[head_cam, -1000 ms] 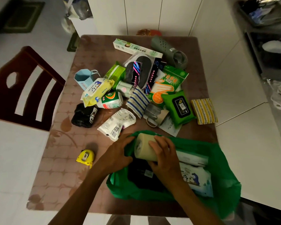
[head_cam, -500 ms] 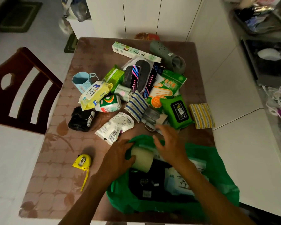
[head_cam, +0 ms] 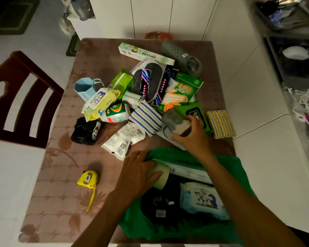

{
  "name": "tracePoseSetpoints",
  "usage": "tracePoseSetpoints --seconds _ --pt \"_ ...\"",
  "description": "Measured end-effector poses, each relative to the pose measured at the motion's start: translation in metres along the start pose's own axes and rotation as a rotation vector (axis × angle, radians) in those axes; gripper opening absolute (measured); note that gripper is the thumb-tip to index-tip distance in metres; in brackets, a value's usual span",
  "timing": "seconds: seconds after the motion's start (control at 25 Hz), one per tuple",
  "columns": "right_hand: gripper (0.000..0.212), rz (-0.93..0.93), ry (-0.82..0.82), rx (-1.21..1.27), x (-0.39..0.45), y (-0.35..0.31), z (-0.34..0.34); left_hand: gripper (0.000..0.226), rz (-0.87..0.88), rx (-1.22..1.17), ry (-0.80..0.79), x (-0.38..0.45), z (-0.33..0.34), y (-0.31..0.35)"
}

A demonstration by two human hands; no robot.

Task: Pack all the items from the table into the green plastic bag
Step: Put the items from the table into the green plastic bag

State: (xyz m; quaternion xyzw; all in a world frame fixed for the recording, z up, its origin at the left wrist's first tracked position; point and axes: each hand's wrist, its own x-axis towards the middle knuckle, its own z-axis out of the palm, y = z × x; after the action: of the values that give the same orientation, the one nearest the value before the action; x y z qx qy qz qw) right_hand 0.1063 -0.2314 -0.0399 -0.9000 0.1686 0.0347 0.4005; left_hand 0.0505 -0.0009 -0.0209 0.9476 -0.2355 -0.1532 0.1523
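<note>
Green plastic bag [head_cam: 169, 230] sits open at the near edge of the table [head_cam: 61, 184], with a blue baby wipes pack [head_cam: 202, 200] and some dark stuff inside. Left hand [head_cam: 137, 173] lies at the bag's mouth, fingers wrapped over a beige tape roll [head_cam: 159, 175]. Right hand [head_cam: 191, 134] is farther out, fingers curled round a grey packaged mug [head_cam: 175, 122] in the pile. Yellow tape measure [head_cam: 87, 179] lies on its own, near left.
</note>
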Motion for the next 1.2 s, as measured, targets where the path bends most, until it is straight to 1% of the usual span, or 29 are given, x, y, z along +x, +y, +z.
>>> tracePoseSetpoints --seconds 0.08,0.12,0.16,0.24,0.32,0.4,0.48,0.56,0.64,0.68,0.72,0.76,0.8,0.84,0.88,0.92,0.96,1.0,1.04,1.08,1.12,1.16,1.2 --pt "0.08 0.028 0.08 0.336 -0.047 0.01 -0.033 0.052 -0.008 0.003 -0.065 0.009 0.004 0.01" --pt "0.077 0.013 0.066 0.442 -0.074 0.016 -0.046 0.058 -0.037 -0.014 -0.107 0.012 0.007 0.013" --pt "0.077 -0.036 0.031 0.468 -0.098 0.025 -0.054 0.066 -0.081 -0.042 -0.143 0.014 0.009 0.014" --pt "0.078 -0.181 -0.031 0.302 -0.13 0.049 -0.053 0.078 -0.161 -0.089 -0.188 0.013 0.01 0.013" --pt "0.079 -0.249 -0.124 0.114 -0.145 0.071 -0.038 0.08 -0.191 -0.096 -0.178 0.01 0.009 0.01" --pt "0.078 -0.321 -0.198 -0.092 -0.152 0.086 -0.018 0.079 -0.176 -0.098 -0.114 0.008 0.009 0.008" --pt "0.082 -0.355 -0.183 -0.252 -0.153 0.096 0.0 0.078 -0.143 -0.099 -0.042 0.005 0.01 0.007" --pt "0.085 -0.367 -0.206 -0.332 -0.151 0.09 0.019 0.076 -0.162 -0.07 0.022 -0.001 0.01 0.002" --pt "0.081 -0.401 -0.242 -0.372 -0.142 0.075 0.035 0.07 -0.163 -0.051 0.087 -0.008 0.007 -0.007" --pt "0.079 -0.42 -0.261 -0.405 -0.136 0.068 0.04 0.062 -0.123 -0.112 0.141 -0.012 0.004 -0.011" --pt "0.078 -0.414 -0.317 -0.444 -0.129 0.062 0.042 0.049 -0.1 -0.269 0.198 -0.018 0.0 -0.016" --pt "0.08 -0.377 -0.381 -0.459 -0.125 0.056 0.041 0.036 -0.125 -0.5 0.239 -0.026 -0.006 -0.021" --pt "0.084 -0.331 -0.435 -0.429 -0.123 0.054 0.036 0.031 -0.207 -0.706 0.339 -0.032 -0.006 -0.031" --pt "0.086 -0.289 -0.47 -0.353 -0.123 0.053 0.026 0.033 -0.331 -0.783 0.463 -0.037 -0.001 -0.046" --pt "0.086 -0.247 -0.473 -0.245 -0.125 0.053 0.017 0.039 -0.473 -0.739 0.537 -0.043 0.007 -0.066" --pt "0.083 -0.204 -0.444 -0.136 -0.127 0.053 0.008 0.049 -0.612 -0.582 0.5 -0.049 0.016 -0.09" --pt "0.077 -0.172 -0.379 -0.057 -0.129 0.053 0.001 0.06 -0.734 -0.415 0.358 -0.054 0.027 -0.109" --pt "0.071 -0.143 -0.305 -0.025 -0.131 0.054 -0.004 0.065 -0.792 -0.288 0.193 -0.06 0.039 -0.127" --pt "0.066 -0.115 -0.234 -0.026 -0.134 0.056 -0.007 0.061 -0.785 -0.244 0.098 -0.064 0.053 -0.144" --pt "0.061 -0.094 -0.179 -0.032 -0.135 0.057 -0.01 0.051 -0.754 -0.26 0.108 -0.061 0.059 -0.148" --pt "0.056 -0.088 -0.136 -0.02 -0.137 0.055 -0.013 0.044 -0.743 -0.32 0.176 -0.057 0.06 -0.15" --pt "0.051 -0.088 -0.101 0.009 -0.138 0.051 -0.016 0.043 -0.768 -0.438 0.288 -0.052 0.049 -0.145" --pt "0.048 -0.075 -0.063 0.04 -0.142 0.047 -0.021 0.047 -0.805 -0.606 0.409 -0.045 0.034 -0.136"
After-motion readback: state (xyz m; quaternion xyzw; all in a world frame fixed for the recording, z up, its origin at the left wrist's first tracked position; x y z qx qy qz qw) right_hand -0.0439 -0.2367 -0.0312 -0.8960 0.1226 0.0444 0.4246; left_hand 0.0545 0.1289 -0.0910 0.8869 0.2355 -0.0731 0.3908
